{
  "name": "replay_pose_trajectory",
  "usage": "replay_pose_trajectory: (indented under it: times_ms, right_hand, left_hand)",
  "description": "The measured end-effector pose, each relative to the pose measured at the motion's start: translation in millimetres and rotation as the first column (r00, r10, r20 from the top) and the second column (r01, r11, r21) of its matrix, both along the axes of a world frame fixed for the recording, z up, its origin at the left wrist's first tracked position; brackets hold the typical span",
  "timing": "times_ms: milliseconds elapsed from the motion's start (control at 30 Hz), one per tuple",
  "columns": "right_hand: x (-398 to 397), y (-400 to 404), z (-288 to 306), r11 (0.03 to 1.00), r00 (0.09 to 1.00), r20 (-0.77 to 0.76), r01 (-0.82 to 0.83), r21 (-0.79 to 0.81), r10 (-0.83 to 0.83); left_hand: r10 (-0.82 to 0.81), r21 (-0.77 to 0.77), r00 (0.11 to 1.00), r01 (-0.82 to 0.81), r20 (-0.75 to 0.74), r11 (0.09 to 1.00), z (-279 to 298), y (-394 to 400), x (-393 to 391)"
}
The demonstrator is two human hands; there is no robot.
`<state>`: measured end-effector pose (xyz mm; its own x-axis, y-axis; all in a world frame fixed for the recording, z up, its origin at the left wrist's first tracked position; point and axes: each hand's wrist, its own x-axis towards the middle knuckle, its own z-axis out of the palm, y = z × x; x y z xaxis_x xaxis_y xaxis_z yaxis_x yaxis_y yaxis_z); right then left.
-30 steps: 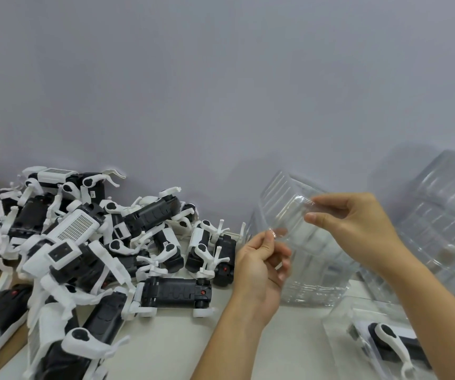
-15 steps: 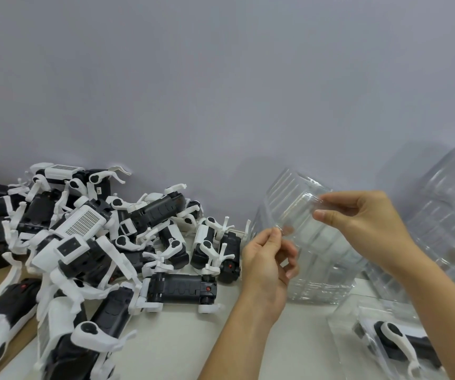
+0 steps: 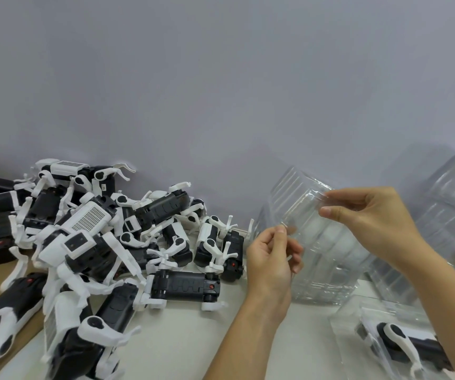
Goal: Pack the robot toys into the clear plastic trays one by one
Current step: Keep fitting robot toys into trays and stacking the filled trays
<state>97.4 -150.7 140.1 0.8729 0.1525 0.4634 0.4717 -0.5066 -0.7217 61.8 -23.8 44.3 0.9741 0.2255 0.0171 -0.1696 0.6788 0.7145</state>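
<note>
On the left of the pale counter (image 3: 182,349) I see the heap of black-and-white plastic robot toys (image 3: 89,242), lying every way; the nearest loose one, a black-bodied robot with white legs (image 3: 184,286), lies with its long axis across my view, just left of my left hand (image 3: 271,259). That hand is the nearer to the heap, so I judge it the one to fetch a toy next. Its thumb and fingertips pinch the near lower edge of the top clear ribbed plastic tray (image 3: 311,215), which stands tilted on a stack of clear trays (image 3: 327,272). My right hand (image 3: 371,215) pinches the same tray's upper edge, fingers curled. At far right a filled clear tray (image 3: 396,344) already holds a robot.

Against half a second earlier, both hands hold the same grips; the left has edged slightly right, and the tray seems barely parted from the stack.
</note>
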Motion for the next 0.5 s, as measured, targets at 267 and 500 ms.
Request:
replay_pose_trajectory:
  times_ms: [267, 500]
  right_hand:
    - [0, -13, 33, 0.999, 0.996, 0.087, 0.027, 0.047, -0.031]
    - [-11, -27, 73, 0.989, 0.974, 0.208, 0.068, 0.135, -0.095]
  left_hand:
    - [0.017, -0.017, 0.998, -0.018, -0.061, 1.000, 5, 1, -2]
    - [0.083, 0.177, 0.973, -0.045, -0.215, 0.983, 16, 14, -5]
